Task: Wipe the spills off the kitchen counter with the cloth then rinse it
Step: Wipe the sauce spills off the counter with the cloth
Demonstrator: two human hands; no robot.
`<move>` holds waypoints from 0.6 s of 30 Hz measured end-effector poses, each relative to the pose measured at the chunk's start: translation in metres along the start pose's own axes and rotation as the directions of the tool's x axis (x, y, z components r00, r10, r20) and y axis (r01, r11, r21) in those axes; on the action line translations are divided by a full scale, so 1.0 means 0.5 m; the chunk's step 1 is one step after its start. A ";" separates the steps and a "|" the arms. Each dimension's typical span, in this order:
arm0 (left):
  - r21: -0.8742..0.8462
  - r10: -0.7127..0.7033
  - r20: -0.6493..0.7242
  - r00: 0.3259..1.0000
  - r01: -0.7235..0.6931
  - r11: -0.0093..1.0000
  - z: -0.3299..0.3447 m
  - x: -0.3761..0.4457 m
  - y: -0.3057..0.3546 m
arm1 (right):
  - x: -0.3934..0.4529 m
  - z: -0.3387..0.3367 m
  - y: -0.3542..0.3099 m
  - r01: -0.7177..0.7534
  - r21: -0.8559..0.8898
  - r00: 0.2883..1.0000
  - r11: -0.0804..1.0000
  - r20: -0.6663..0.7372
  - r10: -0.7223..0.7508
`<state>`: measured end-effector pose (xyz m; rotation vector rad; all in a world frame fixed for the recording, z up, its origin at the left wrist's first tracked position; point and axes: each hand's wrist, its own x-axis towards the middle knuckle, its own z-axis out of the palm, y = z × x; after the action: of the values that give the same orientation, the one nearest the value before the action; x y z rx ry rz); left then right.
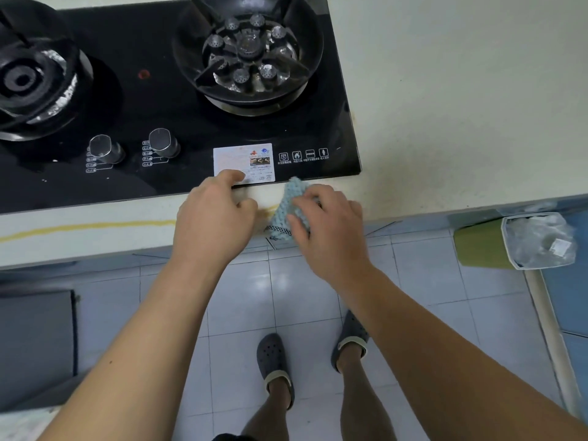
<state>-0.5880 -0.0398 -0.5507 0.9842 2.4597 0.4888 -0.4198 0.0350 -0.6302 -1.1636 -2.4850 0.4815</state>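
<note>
A light blue textured cloth (pixel 291 203) lies on the front strip of the pale kitchen counter (pixel 445 122), just below the hob's front right corner. My right hand (pixel 327 224) presses down on the cloth with fingers spread over it. A long yellow spill streak (pixel 95 226) runs along the counter's front strip from the left edge toward my hands. My left hand (pixel 216 218) rests on the counter beside the cloth, fingers loosely curled, fingertips touching the hob's front edge, holding nothing.
A black glass gas hob (pixel 152 100) with two burners and two knobs (pixel 162 143) fills the counter's left part. A green bin with a clear liner (pixel 537 240) stands on the tiled floor at the right. My feet in dark clogs stand below.
</note>
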 end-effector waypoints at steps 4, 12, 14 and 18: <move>-0.006 -0.028 0.004 1.000 0.028 1.000 -0.003 -0.013 -0.036 | 0.027 -0.004 0.035 -0.286 -0.044 0.943 0.957 -0.189 0.273; -0.058 -0.047 -0.044 0.998 0.045 0.997 -0.027 -0.035 -0.099 | -0.017 0.071 -0.086 0.000 -0.044 0.997 0.999 -0.082 -0.004; -0.047 -0.055 -0.048 0.997 0.053 0.997 -0.038 -0.039 -0.119 | -0.012 0.058 -0.041 -0.180 -0.079 0.968 0.980 -0.190 0.163; -0.014 -0.082 -0.026 0.996 0.082 0.997 -0.041 -0.046 -0.147 | -0.005 0.070 -0.105 -0.345 -0.020 0.931 0.938 -0.135 0.339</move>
<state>-0.6247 -0.1098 -0.5622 0.8730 2.5056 0.4931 -0.4687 -0.0040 -0.6381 -1.6047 -2.1981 0.4267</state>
